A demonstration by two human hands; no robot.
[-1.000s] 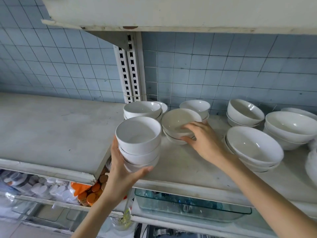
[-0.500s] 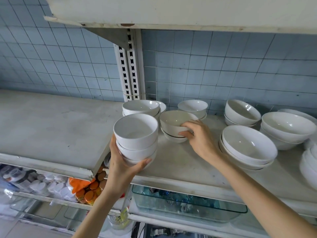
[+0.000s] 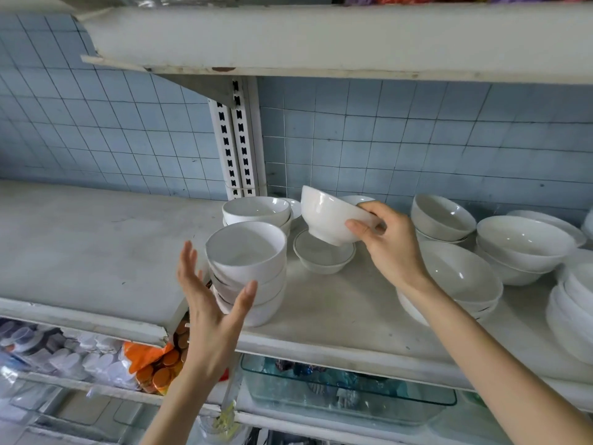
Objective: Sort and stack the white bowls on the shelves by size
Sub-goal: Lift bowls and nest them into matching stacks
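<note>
The right hand (image 3: 395,248) grips a white bowl (image 3: 325,215), fingers (image 3: 369,207) hooked over its rim and thumb on the outer wall. It holds the bowl tilted, mouth toward the tiled wall, just above a shallow bowl (image 3: 321,260) on the shelf (image 3: 337,316). The matching stack of bowls (image 3: 248,271) stands at the shelf's front edge, to the left of the lifted bowl and lower. The left hand (image 3: 208,305) brackets the stack with its fingers straight and released, so I judge the right hand must carry the bowl leftward and level it.

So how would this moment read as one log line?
right hand: holds tilted bowl above shelf | left hand: open at bowl stack | stack: on shelf
</note>
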